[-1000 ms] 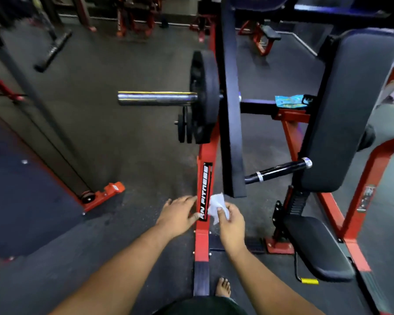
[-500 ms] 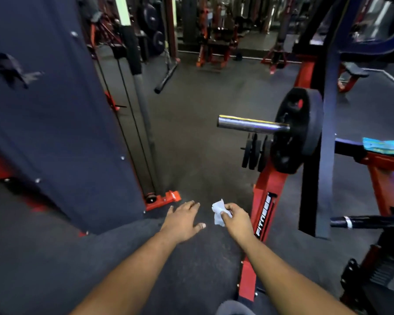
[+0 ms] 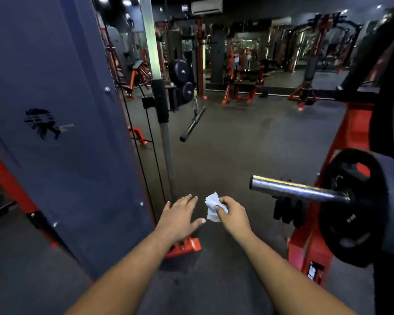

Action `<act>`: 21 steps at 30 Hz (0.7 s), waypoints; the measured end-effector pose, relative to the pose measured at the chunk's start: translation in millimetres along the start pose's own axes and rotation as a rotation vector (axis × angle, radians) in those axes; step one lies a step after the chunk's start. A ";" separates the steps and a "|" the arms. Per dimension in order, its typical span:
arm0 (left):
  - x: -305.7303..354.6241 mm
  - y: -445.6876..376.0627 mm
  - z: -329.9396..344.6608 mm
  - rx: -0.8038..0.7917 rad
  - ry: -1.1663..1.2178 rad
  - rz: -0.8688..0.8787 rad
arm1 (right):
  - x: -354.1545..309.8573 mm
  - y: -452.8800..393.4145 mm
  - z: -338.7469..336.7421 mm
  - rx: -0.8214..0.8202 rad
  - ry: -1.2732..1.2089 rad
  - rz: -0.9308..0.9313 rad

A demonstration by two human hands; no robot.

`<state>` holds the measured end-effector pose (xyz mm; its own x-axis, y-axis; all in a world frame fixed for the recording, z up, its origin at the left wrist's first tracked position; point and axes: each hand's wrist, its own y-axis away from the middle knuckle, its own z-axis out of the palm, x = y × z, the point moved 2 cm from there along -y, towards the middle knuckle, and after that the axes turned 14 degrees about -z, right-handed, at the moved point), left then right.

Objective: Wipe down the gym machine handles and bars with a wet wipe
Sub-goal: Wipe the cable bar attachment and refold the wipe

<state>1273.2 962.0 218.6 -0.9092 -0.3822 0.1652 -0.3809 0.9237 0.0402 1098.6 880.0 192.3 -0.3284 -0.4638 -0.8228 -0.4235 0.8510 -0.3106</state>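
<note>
Nearest the camera, the right hand [image 3: 231,214] pinches a crumpled white wet wipe [image 3: 212,206] between thumb and fingers, held in the air and touching no equipment, while the left hand [image 3: 180,218] hovers just beside it with fingers released and spread, grasping nothing. To the right, the chrome barbell sleeve [image 3: 298,190] lies roughly horizontal, its free end pointing left, beside a black weight plate [image 3: 355,205]. Farther off, a black cable bar [image 3: 192,125] hangs slanted. No wiping contact shows, so these bars apparently remain to do.

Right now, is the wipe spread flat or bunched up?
Bunched up: the wipe sits crumpled, pinched in the right hand.
</note>
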 end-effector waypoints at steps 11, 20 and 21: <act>-10.6 -182.3 -52.9 0.117 0.023 -0.126 | -7.4 -216.9 21.9 0.011 -0.057 -0.021; -12.9 -338.5 -84.2 0.204 -0.015 -0.077 | 1.3 -375.9 47.0 0.056 0.043 -0.016; -11.8 -355.1 -86.6 0.207 -0.008 -0.064 | 5.3 -389.6 48.2 0.070 0.040 -0.009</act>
<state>1433.8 640.8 287.7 -0.8831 -0.4405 0.1613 -0.4633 0.8730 -0.1526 1302.6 557.9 286.0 -0.3586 -0.4798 -0.8007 -0.3667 0.8612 -0.3519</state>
